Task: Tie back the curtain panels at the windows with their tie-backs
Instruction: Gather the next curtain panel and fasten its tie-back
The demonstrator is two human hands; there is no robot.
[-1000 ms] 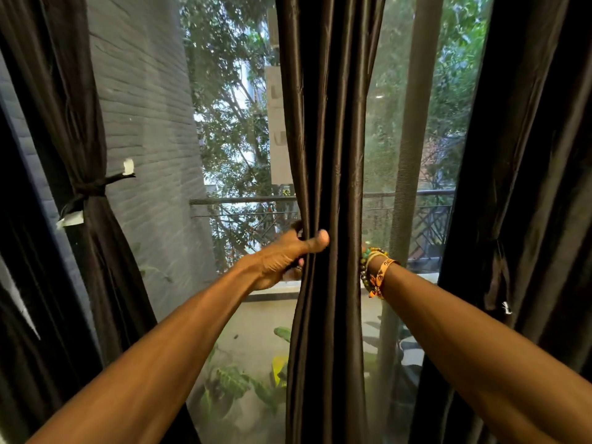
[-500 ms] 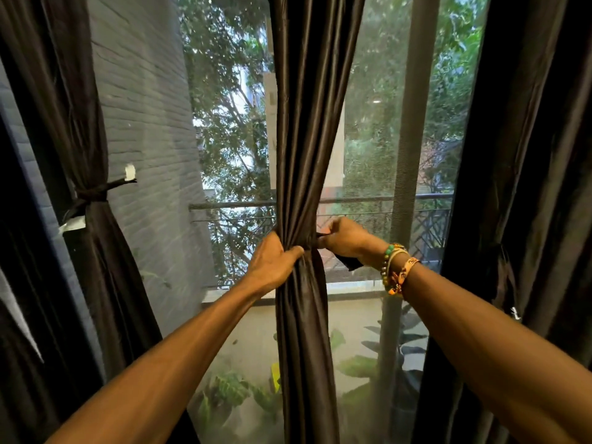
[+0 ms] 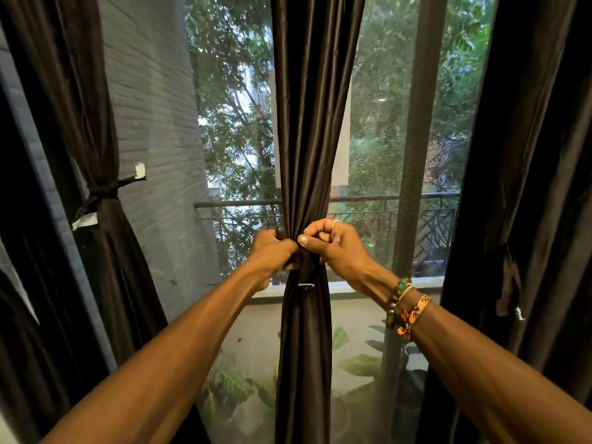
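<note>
A dark brown middle curtain panel (image 3: 315,123) hangs in front of the window, gathered into a narrow waist at hand height. My left hand (image 3: 272,248) grips that waist from the left, and my right hand (image 3: 333,245) pinches it from the right, thumb pressed to the cloth. A dark tie-back strip (image 3: 307,270) with a small white tag hangs down the front just under my hands. The left curtain panel (image 3: 96,129) is bound at its waist by its own tie-back (image 3: 105,191). The right curtain panel (image 3: 538,155) hangs loose, and a dark strip (image 3: 509,283) dangles on it.
A mesh-screened window (image 3: 384,139) lies behind the curtains, with a vertical frame post (image 3: 416,139) right of the middle panel. Outside are a balcony railing (image 3: 426,197), a grey brick wall (image 3: 153,123), trees and potted plants (image 3: 358,363) below.
The middle panel has been gathered from a wide hang into a tight waist. My right hand came from behind the cloth to its front, and both hands have closed together on the waist.
</note>
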